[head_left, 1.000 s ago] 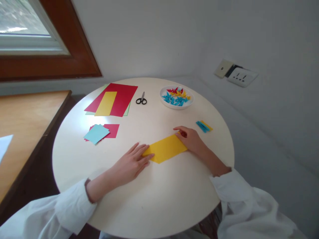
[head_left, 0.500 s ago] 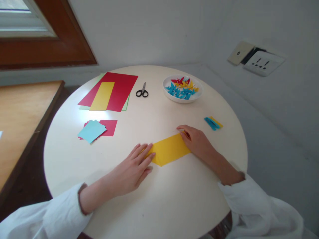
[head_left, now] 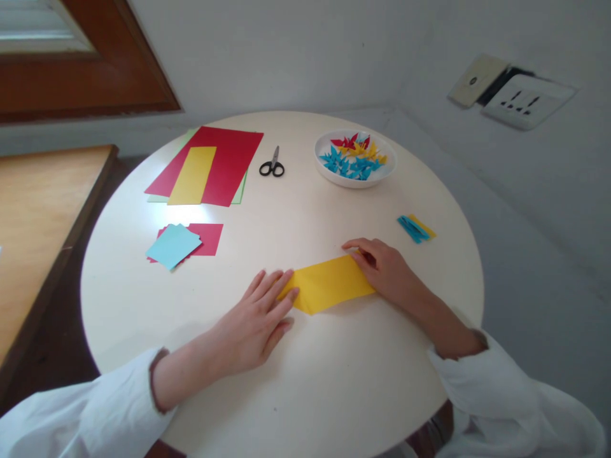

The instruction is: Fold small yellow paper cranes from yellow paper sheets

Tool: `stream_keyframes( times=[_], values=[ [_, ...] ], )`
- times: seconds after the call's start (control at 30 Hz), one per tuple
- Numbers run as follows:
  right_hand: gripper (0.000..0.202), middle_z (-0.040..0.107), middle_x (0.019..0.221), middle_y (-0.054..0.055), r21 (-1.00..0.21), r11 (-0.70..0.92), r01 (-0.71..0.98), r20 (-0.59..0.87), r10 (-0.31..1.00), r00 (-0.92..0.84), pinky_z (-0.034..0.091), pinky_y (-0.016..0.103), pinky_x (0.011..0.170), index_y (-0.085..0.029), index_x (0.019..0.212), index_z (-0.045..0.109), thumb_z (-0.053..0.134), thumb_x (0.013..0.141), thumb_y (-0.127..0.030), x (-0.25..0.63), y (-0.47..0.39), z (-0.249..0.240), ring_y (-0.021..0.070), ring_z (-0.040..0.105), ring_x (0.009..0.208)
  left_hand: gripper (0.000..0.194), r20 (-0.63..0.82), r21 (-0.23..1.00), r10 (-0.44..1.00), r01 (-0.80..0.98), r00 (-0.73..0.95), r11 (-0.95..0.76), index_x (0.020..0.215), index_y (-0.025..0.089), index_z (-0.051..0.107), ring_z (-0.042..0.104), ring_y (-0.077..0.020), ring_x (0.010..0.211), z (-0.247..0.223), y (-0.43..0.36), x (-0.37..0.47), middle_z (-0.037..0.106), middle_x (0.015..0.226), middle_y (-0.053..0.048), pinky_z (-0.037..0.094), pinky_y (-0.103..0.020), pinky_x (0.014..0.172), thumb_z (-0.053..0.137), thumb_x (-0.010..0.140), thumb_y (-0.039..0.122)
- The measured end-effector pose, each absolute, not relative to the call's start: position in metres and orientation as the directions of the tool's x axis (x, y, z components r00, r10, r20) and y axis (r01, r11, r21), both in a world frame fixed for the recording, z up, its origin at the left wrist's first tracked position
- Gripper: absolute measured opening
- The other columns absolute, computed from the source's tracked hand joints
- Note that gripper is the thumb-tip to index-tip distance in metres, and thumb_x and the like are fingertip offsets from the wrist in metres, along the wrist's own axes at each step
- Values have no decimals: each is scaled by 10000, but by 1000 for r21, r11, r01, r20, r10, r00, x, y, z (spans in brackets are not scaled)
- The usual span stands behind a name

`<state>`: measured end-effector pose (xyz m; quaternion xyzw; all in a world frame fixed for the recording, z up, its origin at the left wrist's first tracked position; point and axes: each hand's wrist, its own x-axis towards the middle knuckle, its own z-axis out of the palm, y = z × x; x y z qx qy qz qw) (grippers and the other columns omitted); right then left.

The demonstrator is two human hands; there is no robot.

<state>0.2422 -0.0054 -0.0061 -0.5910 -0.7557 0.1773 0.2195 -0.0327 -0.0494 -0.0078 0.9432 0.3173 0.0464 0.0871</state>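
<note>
A strip of yellow paper [head_left: 334, 283] lies slanted across the near middle of the table, its left end folded over at an angle. My left hand [head_left: 260, 312] rests on that folded end with fingers stretched out and slightly spread, partly covering it. At the opposite end, my right hand [head_left: 384, 267] is closed, pinching the paper's right edge between thumb and fingers. The lower right edge looks lifted a little off the table, with a faint shadow beneath.
On the round white table [head_left: 305, 381] are scissors [head_left: 272, 164], a white dish [head_left: 356, 183] of folded paper shapes, red sheets [head_left: 233, 165] under a yellow strip [head_left: 192, 175], light-blue squares [head_left: 174, 247] over red ones, and small blue and yellow strips [head_left: 414, 229]. Walls stand behind and right.
The view has shifted slightly, so the table's far items appear higher. My right hand and the paper's right end have moved a little right; my left hand stays on the folded end.
</note>
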Motion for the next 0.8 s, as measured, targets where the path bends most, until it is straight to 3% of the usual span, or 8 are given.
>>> stream_keyframes(
  times=[0.8],
  values=[
    [220, 592, 689, 30, -550, 201, 811, 106, 980, -171, 439, 293, 630, -210, 909, 649, 448, 821, -193, 244, -16, -8, 166, 541, 636, 424, 61, 195, 597, 577, 800, -793, 1324, 111, 402, 282, -325, 1358, -7, -49, -33, 346, 1448, -197, 283, -566, 1076, 363, 934, 273]
  ],
)
